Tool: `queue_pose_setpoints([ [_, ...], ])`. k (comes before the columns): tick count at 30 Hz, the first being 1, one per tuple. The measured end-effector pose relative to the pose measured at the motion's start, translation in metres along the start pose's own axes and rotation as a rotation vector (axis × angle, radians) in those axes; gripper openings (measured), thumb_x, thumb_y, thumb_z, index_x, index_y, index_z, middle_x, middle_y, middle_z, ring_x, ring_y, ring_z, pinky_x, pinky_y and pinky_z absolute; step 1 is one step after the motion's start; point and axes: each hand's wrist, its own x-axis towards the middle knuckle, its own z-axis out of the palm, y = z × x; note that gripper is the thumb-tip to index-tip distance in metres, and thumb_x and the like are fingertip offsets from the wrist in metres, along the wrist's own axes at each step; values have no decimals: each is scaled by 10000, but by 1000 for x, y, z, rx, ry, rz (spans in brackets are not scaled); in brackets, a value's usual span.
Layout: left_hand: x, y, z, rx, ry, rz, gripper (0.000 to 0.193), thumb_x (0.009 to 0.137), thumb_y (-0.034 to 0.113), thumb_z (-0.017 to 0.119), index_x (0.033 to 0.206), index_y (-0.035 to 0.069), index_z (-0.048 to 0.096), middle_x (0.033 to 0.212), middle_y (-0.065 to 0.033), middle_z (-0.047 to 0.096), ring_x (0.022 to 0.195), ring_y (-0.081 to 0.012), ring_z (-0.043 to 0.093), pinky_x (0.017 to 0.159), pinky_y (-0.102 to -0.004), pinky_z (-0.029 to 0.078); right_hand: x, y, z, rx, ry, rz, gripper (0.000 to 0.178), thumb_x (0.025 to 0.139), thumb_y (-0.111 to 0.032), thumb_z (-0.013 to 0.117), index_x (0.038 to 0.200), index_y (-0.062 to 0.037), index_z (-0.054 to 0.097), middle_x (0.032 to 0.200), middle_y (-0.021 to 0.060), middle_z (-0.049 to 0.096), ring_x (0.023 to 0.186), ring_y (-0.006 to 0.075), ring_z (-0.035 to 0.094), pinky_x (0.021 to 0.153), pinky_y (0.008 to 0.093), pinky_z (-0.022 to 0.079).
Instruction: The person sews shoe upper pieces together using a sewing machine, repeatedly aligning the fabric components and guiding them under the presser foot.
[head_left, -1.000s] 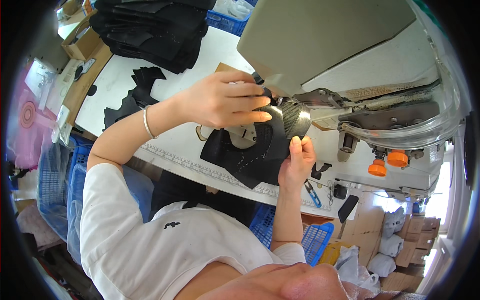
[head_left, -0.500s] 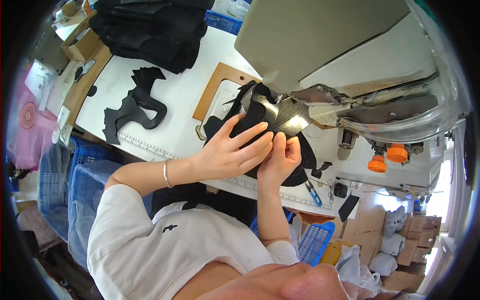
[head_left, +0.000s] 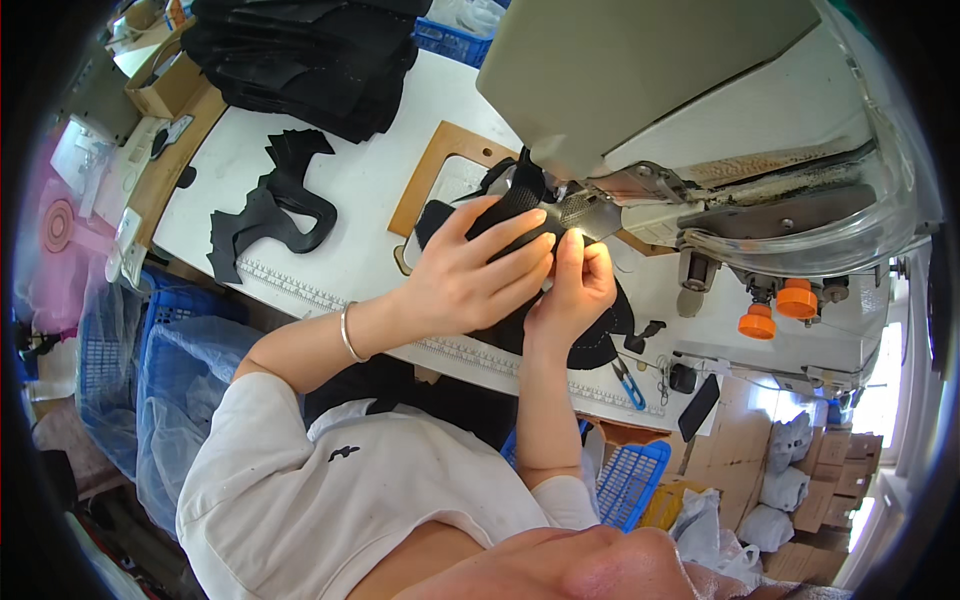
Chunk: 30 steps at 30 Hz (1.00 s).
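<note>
Since the earlier frame both hands have drawn closer together over the black mesh fabric shoe-upper piece [head_left: 520,225], and the left hand [head_left: 470,275] now lies flatter across it, fingers spread toward the grey industrial sewing machine [head_left: 680,110]. That left hand presses the piece down rather than clenching it, while the right hand [head_left: 575,290] pinches its edge between thumb and fingertips just below the machine's lit needle area [head_left: 580,215]. The piece sits at the middle of the white worktop [head_left: 340,190], partly over a brown cardboard template with a cut-out window [head_left: 440,165] and partly hanging off the near edge, where a dotted black panel [head_left: 600,340] shows below the right wrist. As a judgement, the work looks to be in its positioning or early stitching stage: the piece is under the machine head, but no finished seam can be made out. Much seems left, for a loose pile of black cut shapes [head_left: 275,205] waits toward the left end of the worktop and a tall stack of black fabric pieces [head_left: 310,55] lies at its far left corner. Blue-handled thread snips [head_left: 630,383] rest by the near edge, untouched.
</note>
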Motion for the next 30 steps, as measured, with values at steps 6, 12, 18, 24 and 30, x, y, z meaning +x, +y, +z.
queue_pose_setpoints([
  [6,15,-9,-1,0,-24,-36,175,710,68,714,878,57,665,990,-41,675,1062,-239,649,947,-471,467,19,-7,-21,-287,-184,-19,217,925,-134,679,758,-28,592,641,-15,577,564,23,493,531,187,376],
  [12,18,-20,6,-104,-42,-34,207,723,40,693,929,29,669,1008,-58,681,1014,-214,651,890,-361,495,55,0,-49,-964,-35,-790,209,848,-64,655,1045,-4,615,933,115,633,842,252,589,820,364,460],
  [18,24,-5,7,122,-67,14,345,668,83,697,1007,22,700,901,-60,603,927,-211,625,811,-326,503,73,-26,-56,-1059,-454,-648,294,818,-10,634,1071,-118,737,997,98,689,915,284,637,827,380,482],
  [24,22,2,16,284,-41,71,329,648,123,692,958,22,730,880,-98,556,887,-265,608,763,-320,518,68,-25,-65,-1087,-449,-780,448,736,49,656,1109,-180,750,1031,48,683,976,260,612,893,369,459],
  [30,24,1,13,285,-50,60,292,658,109,685,932,15,723,884,-98,578,880,-256,623,756,-326,522,65,-32,-69,-1182,-464,-873,464,705,3,694,1117,-205,748,1003,27,665,911,248,592,826,371,477],
])
